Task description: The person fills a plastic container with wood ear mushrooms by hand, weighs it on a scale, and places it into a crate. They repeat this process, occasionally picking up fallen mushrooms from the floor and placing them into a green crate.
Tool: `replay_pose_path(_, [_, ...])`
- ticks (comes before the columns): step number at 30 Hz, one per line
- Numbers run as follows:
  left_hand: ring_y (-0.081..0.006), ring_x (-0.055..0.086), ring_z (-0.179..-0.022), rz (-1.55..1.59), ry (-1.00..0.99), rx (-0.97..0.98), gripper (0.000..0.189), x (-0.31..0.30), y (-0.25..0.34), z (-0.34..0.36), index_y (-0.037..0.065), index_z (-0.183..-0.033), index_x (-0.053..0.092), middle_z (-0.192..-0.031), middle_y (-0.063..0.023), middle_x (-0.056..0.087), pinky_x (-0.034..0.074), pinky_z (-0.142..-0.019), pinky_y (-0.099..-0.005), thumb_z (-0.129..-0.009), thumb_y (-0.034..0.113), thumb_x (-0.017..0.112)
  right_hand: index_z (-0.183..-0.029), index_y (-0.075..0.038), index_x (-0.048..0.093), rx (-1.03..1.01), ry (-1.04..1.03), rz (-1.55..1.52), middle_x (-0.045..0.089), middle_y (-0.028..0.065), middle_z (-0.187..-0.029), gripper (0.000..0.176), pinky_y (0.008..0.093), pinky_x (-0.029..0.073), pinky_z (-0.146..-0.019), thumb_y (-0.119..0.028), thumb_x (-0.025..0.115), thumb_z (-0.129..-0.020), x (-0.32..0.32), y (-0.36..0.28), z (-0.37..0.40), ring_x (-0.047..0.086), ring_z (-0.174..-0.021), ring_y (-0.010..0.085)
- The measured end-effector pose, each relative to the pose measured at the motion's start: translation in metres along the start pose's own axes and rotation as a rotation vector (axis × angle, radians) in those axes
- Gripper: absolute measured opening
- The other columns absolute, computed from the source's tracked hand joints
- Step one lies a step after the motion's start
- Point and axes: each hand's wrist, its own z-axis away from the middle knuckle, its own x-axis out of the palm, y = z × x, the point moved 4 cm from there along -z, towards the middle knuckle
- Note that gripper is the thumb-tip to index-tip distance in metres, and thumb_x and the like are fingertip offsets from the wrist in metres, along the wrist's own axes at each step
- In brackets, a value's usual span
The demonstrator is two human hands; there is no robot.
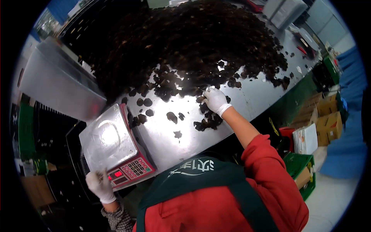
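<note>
Dark brown, flaky pieces that look like dried mushrooms (185, 42) lie in a broad heap on the metal table (247, 106). My right hand (215, 100), in a white glove, is at a small cluster of these pieces (208, 121) by the heap's near edge. Its fingers are curled, and what they grip is hidden. My left hand (101, 187), also gloved, is beside the display corner of a red scale (133, 168). Its fingers are curled around a thin, blurred brownish thing I cannot make out. Nothing lies on the scale's metal plate (108, 135).
A translucent plastic bin (62, 79) stands tilted behind the scale. Loose pieces (172, 117) are scattered between scale and cluster. At the far right are pale containers (284, 13); on the floor are a green crate (299, 170) and cardboard boxes (328, 120).
</note>
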Motion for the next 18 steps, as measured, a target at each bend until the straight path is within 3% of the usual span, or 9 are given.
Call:
replay_pose_path(2, [-0.0318, 0.054, -0.074, -0.006, 0.002, 0.023, 0.027, 0.022, 0.012, 0.020, 0.004, -0.080, 0.057, -0.073, -0.0102, 0.054, 0.042, -0.069, -0.0413, -0.067, 0.011, 0.079, -0.089, -0.008, 0.066, 0.024, -0.096, -0.008, 0.060, 0.0142, -0.099, 0.019, 0.0406, 0.052, -0.077, -0.024, 0.064, -0.079, 0.003, 0.002, -0.012, 0.062, -0.092, 0.0303])
replay_pose_path(3, [-0.0339, 0.055, -0.087, -0.119, -0.141, -0.031, 0.035, 0.032, 0.010, 0.029, 0.003, -0.092, 0.058, -0.086, -0.0128, 0.057, 0.043, -0.079, -0.0427, -0.067, 0.016, 0.080, -0.090, -0.009, 0.066, 0.018, -0.125, -0.044, 0.060, 0.0157, -0.098, 0.018, 0.0412, 0.052, -0.076, -0.023, 0.063, -0.079, 0.003, 0.003, -0.015, 0.062, -0.091, 0.0312])
replay_pose_path(4, [-0.0363, 0.053, -0.101, -0.242, -0.122, 0.021, 0.049, 0.025, 0.030, 0.025, 0.002, -0.105, 0.057, -0.106, -0.0160, 0.057, 0.042, -0.089, -0.0433, -0.066, 0.019, 0.081, -0.090, -0.009, 0.066, -0.003, -0.132, -0.051, 0.060, 0.0159, -0.098, 0.018, 0.0415, 0.052, -0.077, -0.023, 0.063, -0.079, 0.005, 0.003, -0.016, 0.062, -0.091, 0.0314])
replay_pose_path(6, [-0.0372, 0.048, -0.113, -0.151, -0.096, -0.017, 0.060, 0.009, 0.069, 0.008, 0.001, -0.117, 0.054, -0.121, -0.0174, 0.052, 0.038, -0.097, -0.0446, -0.066, 0.018, 0.081, -0.089, -0.009, 0.066, -0.038, -0.147, -0.064, 0.060, 0.0163, -0.098, 0.017, 0.0420, 0.052, -0.077, -0.022, 0.063, -0.080, 0.009, 0.007, -0.017, 0.062, -0.090, 0.0318])
replay_pose_path(9, [-0.0353, 0.048, -0.114, 0.190, -0.027, 0.044, 0.059, 0.014, 0.114, -0.011, 0.001, -0.117, 0.056, -0.121, -0.0173, 0.053, 0.037, -0.098, -0.0446, -0.066, 0.015, 0.082, -0.088, -0.007, 0.064, 0.046, -0.041, -0.304, 0.060, 0.0160, -0.093, 0.014, 0.0411, 0.051, -0.077, -0.017, 0.059, -0.080, 0.003, 0.020, -0.018, 0.061, -0.089, 0.0328])
replay_pose_path(12, [-0.0338, 0.051, -0.110, 0.384, -0.197, 0.098, 0.046, 0.056, 0.168, -0.032, 0.001, -0.111, 0.060, -0.116, -0.0172, 0.055, 0.039, -0.095, -0.0416, -0.069, 0.011, 0.077, -0.086, -0.005, 0.060, 0.077, 0.080, -0.486, 0.060, 0.0147, -0.087, 0.009, 0.0389, 0.049, -0.075, -0.011, 0.057, -0.080, -0.027, 0.041, -0.003, 0.059, -0.081, 0.0328])
replay_pose_path(16, [-0.0336, 0.054, -0.104, 0.576, -0.316, 0.169, 0.035, 0.142, 0.209, -0.037, 0.004, -0.107, 0.062, -0.110, -0.0141, 0.059, 0.042, -0.092, -0.0415, -0.075, 0.016, 0.071, -0.084, -0.001, 0.058, 0.236, 0.098, -0.581, 0.056, 0.0120, -0.075, 0.006, 0.0318, 0.046, -0.065, -0.007, 0.058, -0.082, -0.091, 0.101, 0.085, 0.054, -0.067, 0.0237])
replay_pose_path(17, [-0.0334, 0.053, -0.107, 0.598, -0.381, 0.133, 0.035, 0.167, 0.215, -0.036, 0.004, -0.108, 0.062, -0.113, -0.0144, 0.058, 0.042, -0.093, -0.0409, -0.077, 0.018, 0.068, -0.081, 0.000, 0.057, 0.327, 0.082, -0.739, 0.053, 0.0069, -0.070, 0.009, 0.0264, 0.044, -0.064, -0.008, 0.059, -0.084, -0.104, 0.115, 0.113, 0.050, -0.067, 0.0119])
replay_pose_path(18, [-0.0353, 0.049, -0.113, 0.631, -0.458, 0.085, 0.037, 0.194, 0.218, -0.036, 0.006, -0.110, 0.062, -0.120, -0.0153, 0.054, 0.040, -0.095, -0.0429, -0.077, 0.022, 0.068, -0.089, 0.000, 0.061, 0.336, 0.064, -0.486, 0.059, 0.0090, -0.078, 0.012, 0.0272, 0.046, -0.065, -0.011, 0.062, -0.084, -0.096, 0.153, 0.144, 0.054, -0.068, 0.0139])
